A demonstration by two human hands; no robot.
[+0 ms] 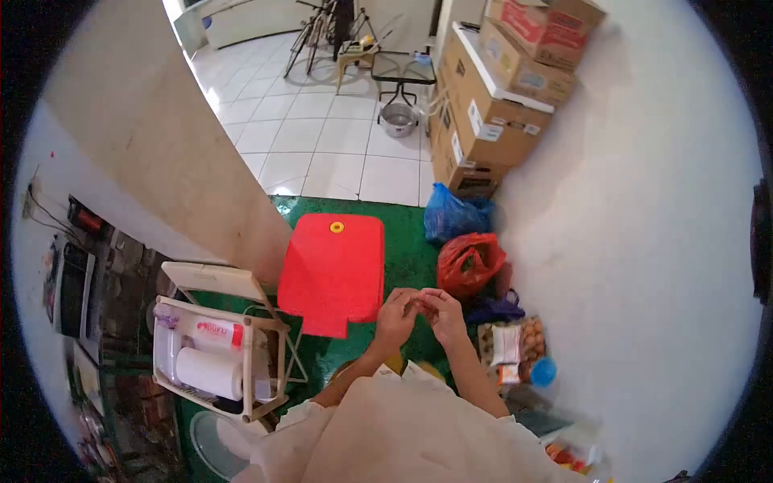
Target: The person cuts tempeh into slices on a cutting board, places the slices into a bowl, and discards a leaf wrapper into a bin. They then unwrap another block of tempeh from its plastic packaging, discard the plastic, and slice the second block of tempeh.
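My left hand (396, 315) and my right hand (442, 309) meet in front of my body, fingertips together in a pinch. Whatever they hold between them, if anything, is too small to make out. Just left of my left hand is a red board-like surface (332, 270) with a yellow ring (337, 228) near its far edge. Beyond my right hand, a red plastic bag (469, 264) and a blue plastic bag (456, 215) sit on the green floor (403, 245).
Stacked cardboard boxes (483, 121) line the right wall. An egg tray (532, 339) and a blue cup (543, 371) are at the lower right. At left, a wooden rack (266, 364) holds a paper roll (208, 373). A metal pot (398, 120) stands farther off.
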